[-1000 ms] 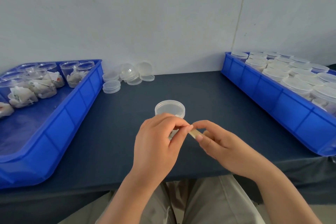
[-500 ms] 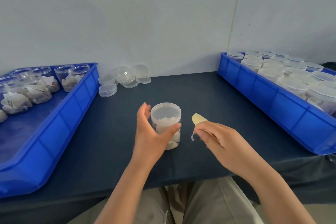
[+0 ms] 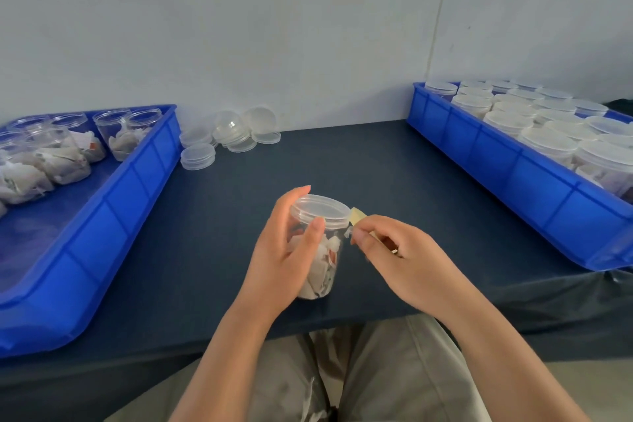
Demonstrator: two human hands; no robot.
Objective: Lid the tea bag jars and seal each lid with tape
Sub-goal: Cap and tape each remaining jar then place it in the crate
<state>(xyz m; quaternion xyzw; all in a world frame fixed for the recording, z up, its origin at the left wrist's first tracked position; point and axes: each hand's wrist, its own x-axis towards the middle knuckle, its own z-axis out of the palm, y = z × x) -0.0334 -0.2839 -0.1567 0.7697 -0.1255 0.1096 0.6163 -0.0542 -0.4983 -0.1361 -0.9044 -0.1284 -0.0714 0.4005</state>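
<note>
A clear plastic jar (image 3: 325,250) with tea bags inside stands near the front edge of the dark table, its translucent lid (image 3: 320,206) on top. My left hand (image 3: 287,250) grips the jar from the left, thumb across its front. My right hand (image 3: 400,250) pinches a short yellowish strip of tape (image 3: 357,216) whose free end touches the lid's right rim.
A blue tray (image 3: 113,205) at the left holds several open jars of tea bags (image 3: 123,137). A blue tray (image 3: 534,175) at the right is packed with lidded jars (image 3: 548,144). Loose lids (image 3: 226,140) lie at the back by the wall.
My hands came apart with the tape strip. My left hand closed round the jar, and my right hand brought the tape up to the lid's right rim.
</note>
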